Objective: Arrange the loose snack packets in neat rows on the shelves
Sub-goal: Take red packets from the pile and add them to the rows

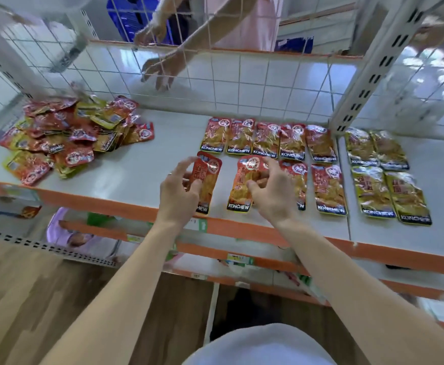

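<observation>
Left hand (178, 193) pinches a red packet (209, 169) by the shelf's (149, 167) front edge. Right hand (271, 193) pinches a second red packet (239, 185) just beside it. Loose pile (65, 138) lies at the left end.

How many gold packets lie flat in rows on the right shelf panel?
4: back-left packet, back-right packet, front-left packet, front-right packet. The loose pile at left holds more gold ones, some possibly hidden.

Left hand (180, 193), right hand (272, 196), fingers (183, 165) half-curled.
</observation>
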{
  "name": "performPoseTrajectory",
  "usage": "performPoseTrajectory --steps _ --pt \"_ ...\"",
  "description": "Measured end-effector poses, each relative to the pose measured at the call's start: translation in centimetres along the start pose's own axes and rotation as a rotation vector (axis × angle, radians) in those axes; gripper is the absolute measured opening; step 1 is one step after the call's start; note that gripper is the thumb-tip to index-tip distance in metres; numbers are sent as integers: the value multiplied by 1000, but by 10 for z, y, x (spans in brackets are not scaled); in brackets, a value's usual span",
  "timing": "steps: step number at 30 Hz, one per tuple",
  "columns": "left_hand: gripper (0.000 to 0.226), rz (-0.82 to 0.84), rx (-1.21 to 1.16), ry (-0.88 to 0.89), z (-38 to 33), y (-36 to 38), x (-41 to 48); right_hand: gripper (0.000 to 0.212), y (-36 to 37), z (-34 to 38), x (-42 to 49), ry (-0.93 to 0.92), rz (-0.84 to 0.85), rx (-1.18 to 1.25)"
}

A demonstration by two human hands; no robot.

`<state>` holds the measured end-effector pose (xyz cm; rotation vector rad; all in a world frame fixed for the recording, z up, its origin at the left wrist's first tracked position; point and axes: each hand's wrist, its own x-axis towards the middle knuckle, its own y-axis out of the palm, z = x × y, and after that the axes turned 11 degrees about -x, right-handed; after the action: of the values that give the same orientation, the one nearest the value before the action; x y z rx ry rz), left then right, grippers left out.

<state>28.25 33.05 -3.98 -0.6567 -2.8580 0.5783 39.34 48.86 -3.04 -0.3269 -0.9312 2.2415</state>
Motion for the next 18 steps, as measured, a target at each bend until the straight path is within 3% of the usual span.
performPoseTrajectory --steps 3,7,10,13,18 --pt "34 53 201 48 17 5 21 70 11 -3 15 -80 31 -138" --pt "25 33 405 103 37 9 30 48 24 -18 25 -177 1 -444" --pt "34 101 409 211 42 3 23 41 27 -31 22 -274 -106 -528" --pt "45 270 515 331 42 -2 18 50 27 -42 14 -355 -37 -611" --pt "48 239 537 305 42 1 20 59 32 -44 12 -348 29 -688"
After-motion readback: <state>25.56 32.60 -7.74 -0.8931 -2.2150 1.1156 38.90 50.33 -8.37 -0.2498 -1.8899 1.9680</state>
